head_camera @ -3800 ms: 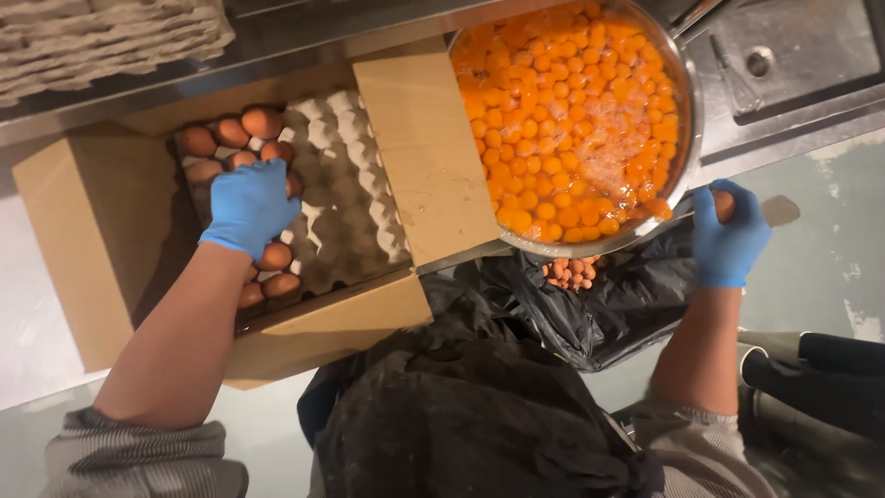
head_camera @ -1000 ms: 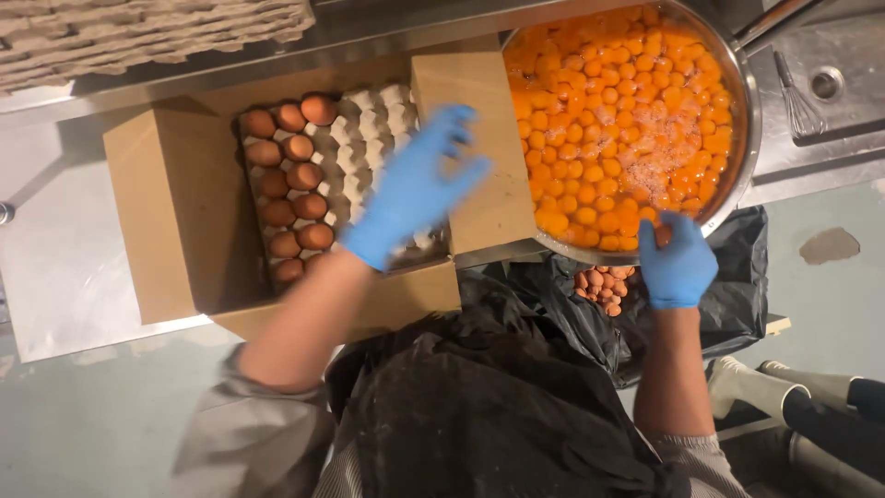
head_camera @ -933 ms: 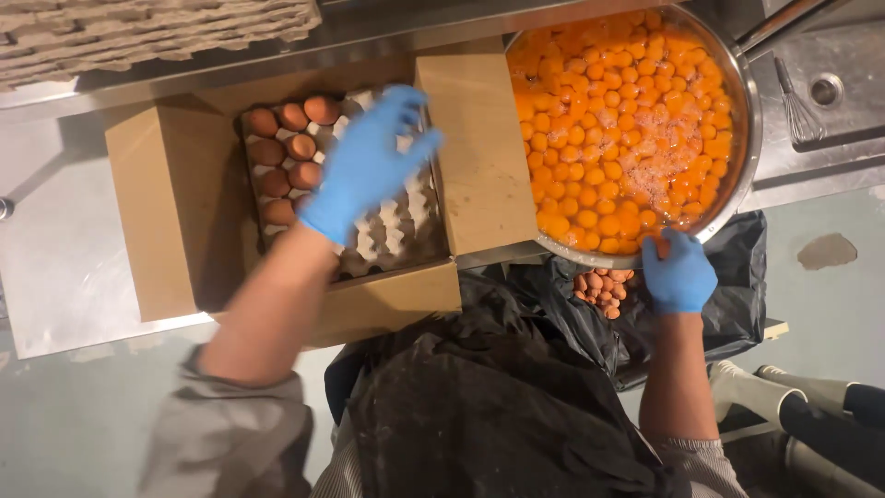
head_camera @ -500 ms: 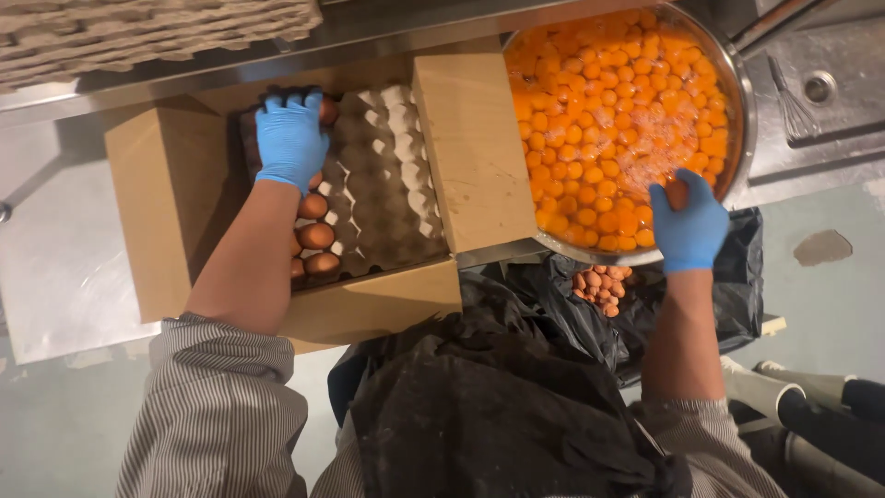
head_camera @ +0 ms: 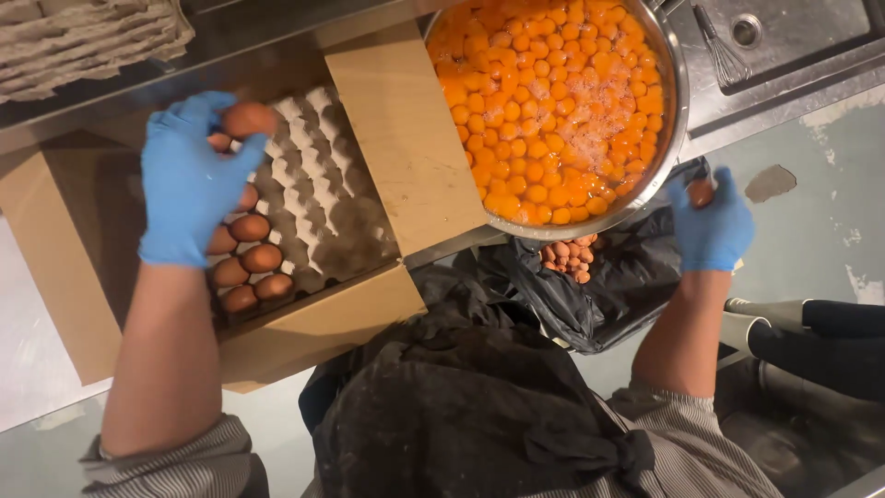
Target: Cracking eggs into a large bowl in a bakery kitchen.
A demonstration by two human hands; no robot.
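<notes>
L hand (head_camera: 192,180) grips egg (head_camera: 247,118) over tray (head_camera: 323,207); R hand (head_camera: 712,221) closed on shell (head_camera: 702,192) by bowl (head_camera: 679,120).

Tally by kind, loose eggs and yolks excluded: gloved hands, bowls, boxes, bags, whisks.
Gloved hands: 2, left hand gripping an egg, right hand gripping another
Metal bowl: 1
Cardboard box: 1
Black bag: 1
Whisk: 1
Total: 6
</notes>
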